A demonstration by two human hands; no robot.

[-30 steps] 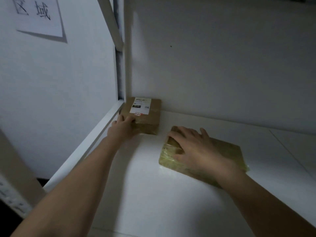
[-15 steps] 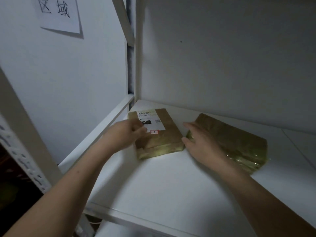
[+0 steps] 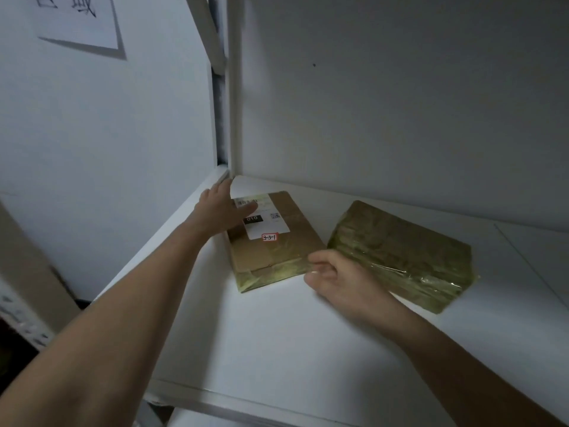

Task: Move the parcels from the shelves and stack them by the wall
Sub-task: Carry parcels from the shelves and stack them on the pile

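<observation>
On the shelf (image 3: 308,349), right hand (image 3: 345,282) has shifted to pinch labelled parcel (image 3: 286,241)'s corner.

So the labelled parcel (image 3: 286,241) isn't jammed in the shelf's (image 3: 277,349) back left corner anymore. It's been dragged forward and twisted, ending up just beside the taped parcel (image 3: 400,254). Left hand (image 3: 220,208) let go of its near edge and now lies flat on the label end. Right hand (image 3: 341,282) came off the taped parcel and is curled at the labelled one's near right corner.
</observation>
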